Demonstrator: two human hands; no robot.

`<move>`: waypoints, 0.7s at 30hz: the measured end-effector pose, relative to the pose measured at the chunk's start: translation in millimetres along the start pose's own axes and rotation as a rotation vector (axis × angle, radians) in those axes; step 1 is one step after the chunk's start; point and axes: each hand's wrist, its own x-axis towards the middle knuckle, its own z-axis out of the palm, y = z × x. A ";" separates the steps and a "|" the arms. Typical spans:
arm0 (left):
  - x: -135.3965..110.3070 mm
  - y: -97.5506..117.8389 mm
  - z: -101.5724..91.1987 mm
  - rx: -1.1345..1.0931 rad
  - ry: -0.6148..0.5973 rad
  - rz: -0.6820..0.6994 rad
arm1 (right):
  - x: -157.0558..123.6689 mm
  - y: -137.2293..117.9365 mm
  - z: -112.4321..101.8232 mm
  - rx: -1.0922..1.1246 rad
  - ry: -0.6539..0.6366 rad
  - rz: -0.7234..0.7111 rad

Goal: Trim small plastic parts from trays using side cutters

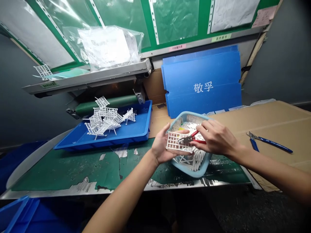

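My left hand [163, 147] holds a white plastic lattice frame [173, 142] flat across its palm and fingers, over a light blue basket [188, 171]. In my right hand [217, 137] is a pair of red-handled side cutters [186, 139], its fingers wrapped round the grips. The cutters' jaws lie against the right part of the lattice; whether they close on a bar I cannot tell. Many slim white plastic pieces [198, 157] fill the basket beneath both hands, partly hidden by them.
A blue tray [128, 137] at the left bears a pile of white lattice frames [104, 118]. Blue-handled cutters [272, 140] lie on cardboard [279, 119] at the right. Behind the basket stands a blue corrugated board [204, 72]. A metal shelf [97, 77] overhangs the tray.
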 end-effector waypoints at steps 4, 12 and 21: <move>3.0 -12.1 -4.8 -0.123 -0.123 -0.045 | -1.0 3.5 1.3 0.016 0.105 -0.102; 3.6 -31.0 10.0 -0.048 -0.162 -0.145 | 7.2 13.6 -8.0 0.101 0.225 -0.353; -1.1 -28.6 26.6 -0.140 0.164 0.093 | 10.3 11.6 3.6 0.125 0.115 -0.180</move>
